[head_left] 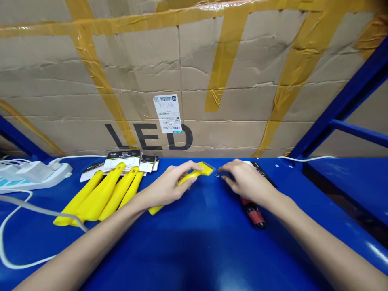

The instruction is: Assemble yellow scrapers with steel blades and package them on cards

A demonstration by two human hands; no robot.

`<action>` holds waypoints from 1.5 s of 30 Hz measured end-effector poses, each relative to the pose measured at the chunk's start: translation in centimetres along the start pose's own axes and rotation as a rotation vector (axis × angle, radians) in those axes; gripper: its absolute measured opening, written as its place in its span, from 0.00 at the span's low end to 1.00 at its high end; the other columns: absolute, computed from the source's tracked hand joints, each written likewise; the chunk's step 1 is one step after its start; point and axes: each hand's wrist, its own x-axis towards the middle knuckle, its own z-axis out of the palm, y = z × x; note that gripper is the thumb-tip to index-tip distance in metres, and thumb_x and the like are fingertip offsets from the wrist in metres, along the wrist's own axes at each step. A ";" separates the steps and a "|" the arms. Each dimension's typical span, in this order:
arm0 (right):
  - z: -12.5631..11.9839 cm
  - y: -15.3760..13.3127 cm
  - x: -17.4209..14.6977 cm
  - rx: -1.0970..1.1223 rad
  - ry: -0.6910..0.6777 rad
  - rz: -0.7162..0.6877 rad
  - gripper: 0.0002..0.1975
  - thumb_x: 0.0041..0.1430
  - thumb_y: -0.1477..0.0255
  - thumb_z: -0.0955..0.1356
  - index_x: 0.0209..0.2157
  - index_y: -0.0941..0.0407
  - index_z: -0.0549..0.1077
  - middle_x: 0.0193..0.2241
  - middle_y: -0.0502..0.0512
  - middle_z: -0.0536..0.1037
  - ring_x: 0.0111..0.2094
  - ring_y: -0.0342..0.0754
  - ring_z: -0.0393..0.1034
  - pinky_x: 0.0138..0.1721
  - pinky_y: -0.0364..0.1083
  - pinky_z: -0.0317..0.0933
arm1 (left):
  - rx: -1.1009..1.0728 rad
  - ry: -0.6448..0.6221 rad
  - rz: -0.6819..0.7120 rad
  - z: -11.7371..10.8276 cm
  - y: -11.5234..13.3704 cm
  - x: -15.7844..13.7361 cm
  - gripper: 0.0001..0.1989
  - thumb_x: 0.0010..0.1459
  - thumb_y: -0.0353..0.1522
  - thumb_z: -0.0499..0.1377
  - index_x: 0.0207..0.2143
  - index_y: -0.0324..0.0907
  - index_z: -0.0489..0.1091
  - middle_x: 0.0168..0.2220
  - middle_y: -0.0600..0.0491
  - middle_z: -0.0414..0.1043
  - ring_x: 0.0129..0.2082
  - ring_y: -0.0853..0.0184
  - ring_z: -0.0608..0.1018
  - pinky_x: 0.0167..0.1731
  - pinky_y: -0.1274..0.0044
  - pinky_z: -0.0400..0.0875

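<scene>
My left hand (pixel 176 180) is closed around a yellow scraper-like tool (pixel 157 209). The tool's flat yellow head (pixel 206 168) sticks out past my fingers toward the right, with a thin edge at its end. Across from it, my right hand (pixel 242 178) pinches a small metal piece, seemingly a screw (pixel 217 175), at its fingertips. Beneath my right wrist lies a screwdriver with a red and black handle (pixel 254 215); its front part is hidden. Behind the right hand, a black and white card (pixel 261 171) is partly covered.
Several yellow tools (pixel 103 194) with black and white header cards (pixel 123 159) lie at left. Beyond them are a white power strip (pixel 45 178) and loose cables (pixel 39 208). A large taped cardboard box (pixel 145 89) stands behind the blue tabletop (pixel 182 250), beside a blue metal frame (pixel 336 105).
</scene>
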 end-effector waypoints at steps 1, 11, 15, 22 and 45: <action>0.4 0.0 0.2 -0.058 -0.041 -0.036 0.13 0.65 0.77 0.66 0.45 0.59 0.81 0.44 0.63 0.82 0.50 0.60 0.73 0.51 0.53 0.64 | -0.197 0.058 -0.091 0.3 -0.2 0.1 0.11 0.67 0.36 0.57 0.50 0.43 0.67 0.39 0.49 0.78 0.35 0.65 0.79 0.37 0.74 0.73; 1.8 -0.7 0.9 -0.073 -0.122 0.001 0.13 0.63 0.80 0.63 0.34 0.59 0.80 0.37 0.63 0.80 0.39 0.54 0.76 0.38 0.47 0.60 | -1.250 0.440 -0.517 4.1 -2.1 0.0 0.22 0.58 0.25 0.64 0.52 0.42 0.60 0.30 0.51 0.70 0.25 0.72 0.74 0.26 0.83 0.68; 1.7 -0.9 0.5 -0.049 -0.121 0.055 0.09 0.55 0.81 0.66 0.31 0.59 0.78 0.31 0.63 0.80 0.35 0.55 0.76 0.34 0.47 0.58 | -1.252 0.412 -0.502 4.4 -2.0 -0.2 0.20 0.59 0.25 0.63 0.51 0.43 0.61 0.31 0.52 0.69 0.25 0.72 0.73 0.26 0.84 0.68; 1.6 -1.3 -0.3 0.067 -0.106 0.020 0.09 0.49 0.84 0.66 0.26 0.57 0.76 0.26 0.58 0.78 0.30 0.52 0.74 0.31 0.46 0.56 | -1.225 0.362 -0.508 4.9 -1.7 -0.5 0.22 0.58 0.28 0.66 0.51 0.44 0.61 0.30 0.54 0.69 0.24 0.73 0.73 0.25 0.83 0.67; 0.5 -2.4 -2.4 0.316 0.112 -0.191 0.08 0.66 0.79 0.63 0.35 0.52 0.59 0.27 0.47 0.71 0.25 0.43 0.63 0.28 0.42 0.52 | -1.126 0.118 -0.367 5.5 -0.9 -1.4 0.20 0.59 0.32 0.67 0.47 0.44 0.61 0.30 0.54 0.72 0.27 0.71 0.72 0.28 0.80 0.61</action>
